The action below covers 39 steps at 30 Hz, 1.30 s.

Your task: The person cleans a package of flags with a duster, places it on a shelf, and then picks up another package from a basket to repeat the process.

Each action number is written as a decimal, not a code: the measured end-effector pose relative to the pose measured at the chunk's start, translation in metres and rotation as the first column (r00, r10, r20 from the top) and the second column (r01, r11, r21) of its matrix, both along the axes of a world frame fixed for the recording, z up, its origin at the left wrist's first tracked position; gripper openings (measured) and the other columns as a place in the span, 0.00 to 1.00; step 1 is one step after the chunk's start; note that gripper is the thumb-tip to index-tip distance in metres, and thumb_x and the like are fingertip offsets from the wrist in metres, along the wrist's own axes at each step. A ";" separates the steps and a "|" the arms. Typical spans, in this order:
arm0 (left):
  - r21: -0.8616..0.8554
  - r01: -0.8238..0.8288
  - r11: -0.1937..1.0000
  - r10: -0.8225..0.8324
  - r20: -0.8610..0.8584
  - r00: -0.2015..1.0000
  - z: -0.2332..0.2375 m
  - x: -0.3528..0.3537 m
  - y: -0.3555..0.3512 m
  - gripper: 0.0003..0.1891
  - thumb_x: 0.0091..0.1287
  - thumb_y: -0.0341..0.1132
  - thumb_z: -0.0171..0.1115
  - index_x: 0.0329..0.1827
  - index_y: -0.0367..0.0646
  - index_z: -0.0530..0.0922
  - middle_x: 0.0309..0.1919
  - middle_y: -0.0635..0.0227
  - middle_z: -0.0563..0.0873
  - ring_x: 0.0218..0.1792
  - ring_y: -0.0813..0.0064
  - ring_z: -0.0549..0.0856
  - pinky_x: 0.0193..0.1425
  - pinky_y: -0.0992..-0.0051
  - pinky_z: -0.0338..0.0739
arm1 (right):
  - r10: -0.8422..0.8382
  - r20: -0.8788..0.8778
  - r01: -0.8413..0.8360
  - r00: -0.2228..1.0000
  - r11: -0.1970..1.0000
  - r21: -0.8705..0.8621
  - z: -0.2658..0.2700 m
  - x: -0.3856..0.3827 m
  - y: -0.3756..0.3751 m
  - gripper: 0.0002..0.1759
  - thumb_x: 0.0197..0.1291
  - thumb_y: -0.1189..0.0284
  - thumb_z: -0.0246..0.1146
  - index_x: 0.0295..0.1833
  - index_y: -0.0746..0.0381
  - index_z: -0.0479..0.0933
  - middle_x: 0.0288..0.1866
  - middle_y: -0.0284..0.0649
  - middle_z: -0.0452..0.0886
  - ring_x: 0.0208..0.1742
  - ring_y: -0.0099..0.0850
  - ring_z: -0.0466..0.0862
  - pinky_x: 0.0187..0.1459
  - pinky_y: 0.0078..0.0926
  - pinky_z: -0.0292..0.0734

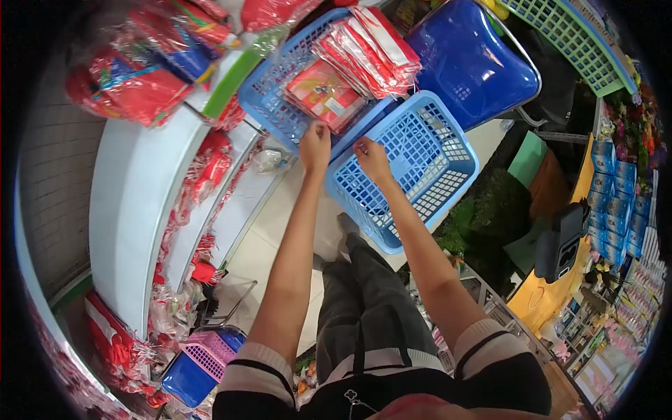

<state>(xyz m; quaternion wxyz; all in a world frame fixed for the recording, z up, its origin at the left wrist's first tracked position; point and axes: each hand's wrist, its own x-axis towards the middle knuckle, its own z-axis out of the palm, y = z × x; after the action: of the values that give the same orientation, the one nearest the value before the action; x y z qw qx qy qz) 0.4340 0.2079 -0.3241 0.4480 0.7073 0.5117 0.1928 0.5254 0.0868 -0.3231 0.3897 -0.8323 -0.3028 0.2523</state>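
My left hand (pixel 316 145) is closed, fingertips right at the inner edge of a blue plastic basket (pixel 262 89) and close to the lower corner of a red flat package (pixel 325 94) in clear wrap. Beside that package in the basket lies a stack of red and white plastic-wrapped packets (pixel 369 50). My right hand (pixel 372 158) has its fingers curled together over the near-left rim of a second, lighter blue basket (pixel 448 112). No items show inside this basket. What sits between the fingers of either hand is too small to make out.
A blue-seated chair (pixel 476 59) stands behind the baskets, with a green basket (pixel 560 35) at upper right. White shelves (pixel 136 210) with red wrapped goods run along the left. Blue boxes (pixel 610 199) are stacked at right; a pink basket (pixel 208 355) rests lower left.
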 end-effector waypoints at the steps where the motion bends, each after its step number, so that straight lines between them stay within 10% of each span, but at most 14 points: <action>1: 0.041 0.027 0.999 -0.021 -0.130 0.991 -0.012 0.011 0.008 0.14 0.62 0.45 0.59 0.37 0.41 0.80 0.34 0.58 0.85 0.35 0.60 0.84 0.37 0.64 0.77 | 0.002 -0.022 -0.002 1.000 1.000 0.003 -0.006 0.001 -0.001 0.07 0.57 0.73 0.59 0.38 0.65 0.78 0.22 0.45 0.78 0.23 0.37 0.79 0.27 0.32 0.70; 5: -0.106 0.018 0.994 -0.082 -0.634 0.769 -0.065 0.038 0.029 0.23 0.57 0.55 0.61 0.39 0.42 0.81 0.41 0.55 0.84 0.40 0.57 0.85 0.40 0.59 0.78 | -0.005 -0.132 0.005 0.991 1.000 0.003 -0.003 0.003 -0.007 0.06 0.57 0.74 0.58 0.38 0.65 0.77 0.20 0.44 0.76 0.20 0.32 0.75 0.25 0.29 0.67; 12: -0.093 0.041 0.995 -0.074 -0.395 0.916 -0.115 0.033 0.034 0.23 0.58 0.55 0.60 0.27 0.40 0.82 0.27 0.52 0.84 0.34 0.52 0.84 0.36 0.59 0.77 | -0.080 -0.250 0.102 0.965 0.992 0.078 -0.027 0.003 -0.037 0.06 0.57 0.76 0.57 0.37 0.64 0.77 0.17 0.42 0.73 0.17 0.31 0.72 0.21 0.30 0.64; 18: 0.206 0.181 0.962 -0.035 -0.563 0.826 -0.045 0.027 0.031 0.20 0.62 0.50 0.57 0.28 0.39 0.81 0.29 0.50 0.83 0.35 0.53 0.83 0.35 0.62 0.76 | -0.085 -0.286 0.087 0.954 0.996 -0.004 -0.015 0.016 -0.055 0.07 0.59 0.79 0.53 0.38 0.67 0.77 0.24 0.35 0.76 0.25 0.20 0.74 0.26 0.20 0.69; 21: 0.391 0.202 0.898 -0.115 -0.234 0.965 -0.033 0.010 0.033 0.16 0.64 0.41 0.56 0.24 0.39 0.80 0.23 0.59 0.83 0.24 0.59 0.82 0.32 0.65 0.78 | -0.140 -0.346 0.168 0.928 0.985 0.051 -0.011 0.020 -0.051 0.07 0.59 0.78 0.54 0.38 0.67 0.77 0.24 0.36 0.77 0.25 0.23 0.75 0.27 0.22 0.72; 24: -0.487 0.063 0.871 0.152 0.389 0.909 -0.016 -0.006 0.023 0.10 0.62 0.31 0.57 0.21 0.42 0.77 0.18 0.72 0.76 0.22 0.77 0.78 0.28 0.75 0.76 | -0.189 -0.607 0.316 0.772 0.942 0.109 -0.014 0.028 -0.042 0.12 0.60 0.69 0.57 0.43 0.67 0.76 0.32 0.42 0.80 0.30 0.31 0.79 0.34 0.31 0.79; 28: -0.685 0.076 0.725 0.418 0.525 0.741 0.007 -0.046 -0.008 0.07 0.58 0.24 0.57 0.24 0.46 0.73 0.20 0.79 0.69 0.22 0.88 0.72 0.25 0.83 0.73 | -0.171 -0.967 0.360 0.191 0.928 -0.093 0.031 0.048 -0.021 0.33 0.61 0.50 0.53 0.56 0.70 0.67 0.47 0.48 0.78 0.47 0.36 0.80 0.49 0.35 0.77; 31: -0.645 0.185 0.741 0.332 0.592 0.734 0.032 -0.071 -0.051 0.08 0.58 0.23 0.58 0.33 0.48 0.71 0.25 0.78 0.72 0.22 0.88 0.72 0.26 0.84 0.73 | 0.055 -0.992 0.343 0.112 0.935 0.090 0.034 0.040 -0.024 0.30 0.62 0.56 0.55 0.60 0.70 0.66 0.52 0.46 0.77 0.50 0.35 0.79 0.53 0.32 0.75; 35: -0.673 0.187 0.715 0.308 0.544 0.780 0.083 -0.106 -0.102 0.14 0.64 0.33 0.58 0.51 0.47 0.68 0.45 0.69 0.79 0.40 0.79 0.81 0.39 0.78 0.78 | 0.132 -0.927 0.086 0.352 0.981 0.173 0.084 0.012 -0.039 0.31 0.55 0.79 0.60 0.66 0.64 0.61 0.58 0.43 0.73 0.56 0.31 0.76 0.58 0.27 0.72; 39: -0.806 0.287 0.518 0.748 0.590 0.305 0.151 -0.114 -0.129 0.27 0.69 0.49 0.48 0.66 0.46 0.60 0.59 0.58 0.73 0.60 0.62 0.73 0.59 0.60 0.72 | 0.165 -0.934 0.216 0.316 0.946 0.240 0.158 -0.036 -0.063 0.38 0.53 0.82 0.62 0.70 0.63 0.55 0.61 0.43 0.71 0.58 0.31 0.74 0.58 0.28 0.71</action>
<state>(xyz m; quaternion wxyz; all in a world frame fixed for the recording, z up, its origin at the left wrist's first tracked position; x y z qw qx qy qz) 0.3199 0.0791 -0.1734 0.8773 0.0671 0.2989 0.3696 0.4894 0.0236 -0.1648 0.6265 -0.4553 -0.0403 0.6314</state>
